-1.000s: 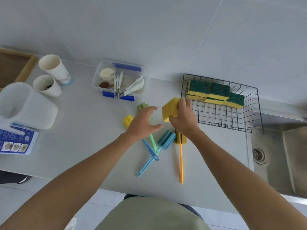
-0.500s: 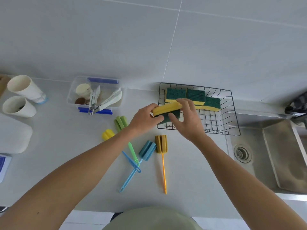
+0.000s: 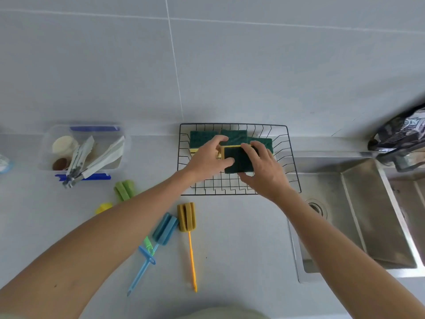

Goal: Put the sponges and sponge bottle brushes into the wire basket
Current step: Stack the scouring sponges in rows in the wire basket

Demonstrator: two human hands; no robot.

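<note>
A black wire basket [image 3: 293, 162] stands on the counter against the wall, with three green-topped yellow sponges [image 3: 200, 139] along its back. Over the basket's middle, my left hand [image 3: 207, 161] and my right hand [image 3: 264, 171] both grip another sponge [image 3: 236, 160], green side up. On the counter in front lie sponge bottle brushes: an orange one [image 3: 186, 216], a blue one [image 3: 164, 229], a green one [image 3: 124, 189] and a yellow one [image 3: 103, 207], the last two partly hidden by my left arm.
A clear plastic box [image 3: 44, 146] with blue clips, holding tongs and small cups, sits at the left. A steel sink [image 3: 358, 210] with a drain lies right of the basket. A dark bag [image 3: 400, 134] rests at the far right.
Both hands have carried the sponge from the counter over the basket's front edge and turned it green side up. The view has shifted to the right.
</note>
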